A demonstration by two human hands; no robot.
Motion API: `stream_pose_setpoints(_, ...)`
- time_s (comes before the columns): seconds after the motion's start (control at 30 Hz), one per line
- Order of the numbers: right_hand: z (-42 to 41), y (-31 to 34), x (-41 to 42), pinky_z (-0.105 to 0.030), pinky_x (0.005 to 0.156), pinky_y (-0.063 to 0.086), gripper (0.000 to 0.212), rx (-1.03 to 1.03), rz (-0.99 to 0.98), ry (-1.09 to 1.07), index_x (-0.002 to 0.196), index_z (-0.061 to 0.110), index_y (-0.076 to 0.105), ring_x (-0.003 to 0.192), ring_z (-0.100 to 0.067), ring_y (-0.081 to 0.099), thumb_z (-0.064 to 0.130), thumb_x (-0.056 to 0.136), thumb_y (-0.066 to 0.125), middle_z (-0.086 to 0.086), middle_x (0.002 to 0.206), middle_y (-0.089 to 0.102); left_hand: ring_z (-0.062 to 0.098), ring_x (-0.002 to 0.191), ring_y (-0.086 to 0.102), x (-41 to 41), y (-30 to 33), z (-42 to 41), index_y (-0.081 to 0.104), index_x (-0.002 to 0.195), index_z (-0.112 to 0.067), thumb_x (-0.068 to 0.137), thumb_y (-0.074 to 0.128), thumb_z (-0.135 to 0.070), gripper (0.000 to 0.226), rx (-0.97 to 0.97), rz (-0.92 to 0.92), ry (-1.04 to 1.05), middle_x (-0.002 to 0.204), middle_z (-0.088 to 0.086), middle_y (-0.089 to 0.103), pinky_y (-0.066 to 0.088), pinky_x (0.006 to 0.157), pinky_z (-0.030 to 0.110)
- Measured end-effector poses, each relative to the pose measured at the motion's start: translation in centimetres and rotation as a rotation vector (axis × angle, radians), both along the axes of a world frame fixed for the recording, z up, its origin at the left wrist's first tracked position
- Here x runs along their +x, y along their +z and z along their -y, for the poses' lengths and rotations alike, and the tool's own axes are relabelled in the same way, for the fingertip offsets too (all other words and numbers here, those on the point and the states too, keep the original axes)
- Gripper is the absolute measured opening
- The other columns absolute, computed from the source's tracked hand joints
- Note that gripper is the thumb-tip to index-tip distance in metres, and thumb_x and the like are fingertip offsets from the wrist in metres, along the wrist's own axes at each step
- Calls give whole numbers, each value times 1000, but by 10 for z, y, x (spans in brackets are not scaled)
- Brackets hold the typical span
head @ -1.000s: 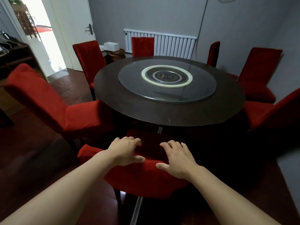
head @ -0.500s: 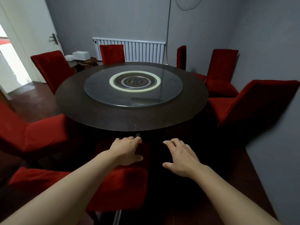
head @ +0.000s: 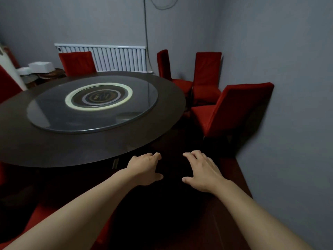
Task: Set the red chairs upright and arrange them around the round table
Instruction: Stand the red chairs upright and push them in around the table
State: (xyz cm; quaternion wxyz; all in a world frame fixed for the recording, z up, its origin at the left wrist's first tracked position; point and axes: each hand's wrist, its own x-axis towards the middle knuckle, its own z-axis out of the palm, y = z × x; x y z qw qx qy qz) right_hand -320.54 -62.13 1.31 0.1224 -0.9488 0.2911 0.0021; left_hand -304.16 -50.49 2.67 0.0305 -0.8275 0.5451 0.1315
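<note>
A private dining room: round table (head: pixel 93 141) with glass turntable (head: pixel 91 107), red chairs (head: pixel 232 109), wall radiator (head: pixel 115 58)

Left hand (head: pixel 145 167): your arm reaches forward, palm down, fingers loosely bent, holding nothing.
Right hand (head: pixel 201 171): likewise, fingers spread.

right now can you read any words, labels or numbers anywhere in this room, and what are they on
Nothing here reads clearly.
Gold emblem at the centre of the glass turntable on the round table: too blurred to read.
White boxes in the corner: no print visible.
Red chairs, radiator and walls: no text.
</note>
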Motion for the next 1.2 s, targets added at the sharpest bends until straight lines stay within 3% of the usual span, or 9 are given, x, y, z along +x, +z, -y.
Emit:
stream_pose_setpoints(0.5, 266, 2, -20, -35, 111, 27, 82, -18, -3, -267, 147, 26, 21, 134, -21, 30, 46, 82, 66, -1, 147, 26, 23, 118, 52, 4, 0, 314, 27, 143, -20, 89, 59, -44, 67, -44, -19, -147, 132, 3, 48, 39, 96, 38)
stream_pose_setpoints(0.67, 352, 14, -30, -34, 109, 28, 81, -36, 19, -318, 148, 25, 20, 133, -21, 31, 45, 84, 65, -1, 147, 26, 22, 115, 54, 1, 12, 409, 27, 143, -19, 90, 59, -43, 67, -103, 1, -187, 132, 3, 49, 42, 90, 35)
stream_pose_setpoints(0.8, 433, 13, -35, -34, 110, 28, 82, -38, 27, -318, 149, 25, 19, 134, -21, 31, 46, 84, 64, -1, 147, 26, 21, 110, 57, -4, 17, 487, 30, 139, -18, 89, 59, -44, 63, -143, 13, -189, 127, 3, 52, 43, 84, 33)
stream_pose_setpoints(1.2, 674, 29, -43, -38, 112, 25, 84, -136, 6, -144, 147, 24, 20, 132, -24, 31, 43, 80, 67, -4, 145, 28, 21, 115, 54, -29, 35, 699, 26, 142, -19, 89, 58, -45, 67, -224, 35, -27, 129, 2, 51, 42, 93, 38)
